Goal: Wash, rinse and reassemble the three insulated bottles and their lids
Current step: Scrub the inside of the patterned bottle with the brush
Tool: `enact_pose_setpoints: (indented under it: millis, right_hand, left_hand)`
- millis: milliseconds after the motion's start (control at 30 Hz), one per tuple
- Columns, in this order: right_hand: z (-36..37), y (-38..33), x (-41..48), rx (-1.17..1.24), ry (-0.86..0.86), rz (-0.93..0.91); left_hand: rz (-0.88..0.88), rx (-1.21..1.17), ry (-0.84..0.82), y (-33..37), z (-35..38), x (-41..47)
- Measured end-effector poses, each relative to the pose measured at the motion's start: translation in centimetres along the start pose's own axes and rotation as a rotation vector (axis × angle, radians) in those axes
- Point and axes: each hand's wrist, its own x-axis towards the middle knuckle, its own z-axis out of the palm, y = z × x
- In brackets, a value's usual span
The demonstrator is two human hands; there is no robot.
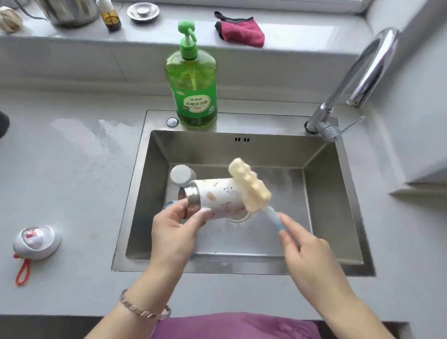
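Observation:
Over the steel sink (329, 159), my left hand (174, 231) holds a white printed insulated bottle (215, 198) on its side by its bare metal neck, mouth toward the left. My right hand (306, 251) grips the blue handle of a sponge bottle brush (250, 185); its yellow sponge head lies against the bottle's outer wall. Another bottle (182, 174) with a pale round end lies in the sink behind the held one. A bluish item peeks out under my left hand, mostly hidden. A white lid (36, 241) with a red loop rests on the counter at the left.
A green dish soap pump bottle (192, 82) stands on the sink's back rim. The chrome tap (362, 73) arches at the right, turned away from the basin. On the sill are a pink cloth (241, 30), a metal strainer (143, 12), a small amber bottle (110, 13) and a steel pot (63, 0).

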Motion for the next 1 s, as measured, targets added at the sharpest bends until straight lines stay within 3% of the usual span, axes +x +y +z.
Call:
enact_pose_setpoints:
  millis: [67, 167, 333, 433, 567, 633, 734, 834, 1000]
  right_hand:
    - [-0.3, 0.3, 0.3, 0.0, 0.027, -0.008]
    - [0.9, -1.2, -2.0, -0.028, -0.117, -0.14]
    - [-0.4, 0.4, 0.6, 0.047, 0.009, 0.02]
    - [0.6, -1.2, -1.6, 0.075, -0.145, -0.121]
    - [-0.2, 0.2, 0.4, 0.088, 0.01, -0.007]
    - [0.4, -0.1, -0.5, 0.065, -0.018, -0.099]
    - [0.9, -1.2, -1.9, 0.06, -0.118, -0.194]
    - [0.0, 0.4, 0.5, 0.099, 0.044, -0.03]
    - [0.7, -0.6, -1.9, 0.003, -0.044, -0.187]
  left_hand:
    - [0.028, 0.001, -0.012, 0.1, 0.1, 0.0]
    - [-0.014, -0.039, -0.043, 0.2, 0.2, 0.0]
    - [0.104, 0.17, -0.032, 0.2, -0.1, 0.2]
    - [0.174, 0.264, -0.055, 0.5, -0.2, 0.4]
    - [0.211, 0.27, -0.072, 0.6, -0.2, 0.1]
    - [0.227, 0.282, -0.085, 0.5, -0.1, 0.0]
    - [0.188, 0.207, -0.098, 0.5, 0.1, -0.1]
    - [0.182, 0.194, -0.1, 0.5, 0.2, -0.3]
    - [0.036, -0.027, -0.079, 1.0, 0.6, -0.2]
